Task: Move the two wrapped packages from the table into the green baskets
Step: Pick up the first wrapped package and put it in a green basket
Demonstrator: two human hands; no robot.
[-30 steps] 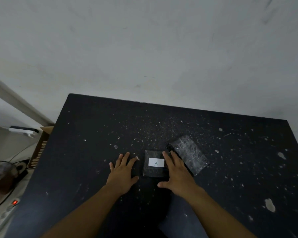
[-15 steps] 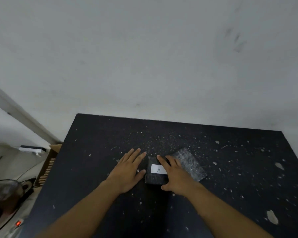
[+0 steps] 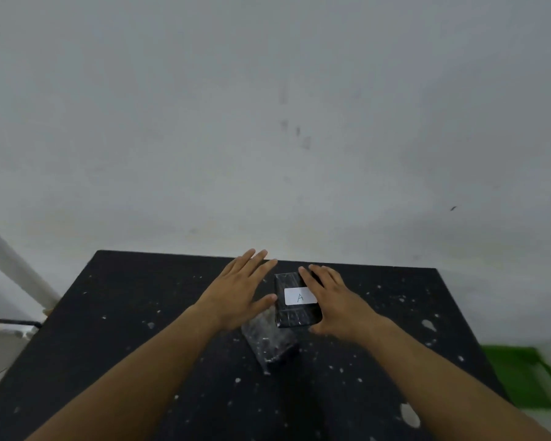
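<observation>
Head view: both hands reach over a black, speckled counter (image 3: pixel 140 313) set against a pale wall.
Labelled package (image 3: pixel 295 305): dark wrap with a white "A" sticker, held between the hands, seemingly raised off the counter.
Second package (image 3: pixel 269 343): clear-wrapped, lying on the counter just below the left hand, partly under the first.
Right hand (image 3: pixel 337 302): fingers curled round the labelled package's right edge, thumb at its near corner, gripping it.
Left hand (image 3: pixel 240 292): fingers spread and straight, thumb touching the package's left side; holding nothing.
Green basket (image 3: pixel 525 375): low at the counter's right; only one visible.
Doing it well: probably close the thumb firmly before carrying right, since the slick wrap may slip; take the other package with the left.
</observation>
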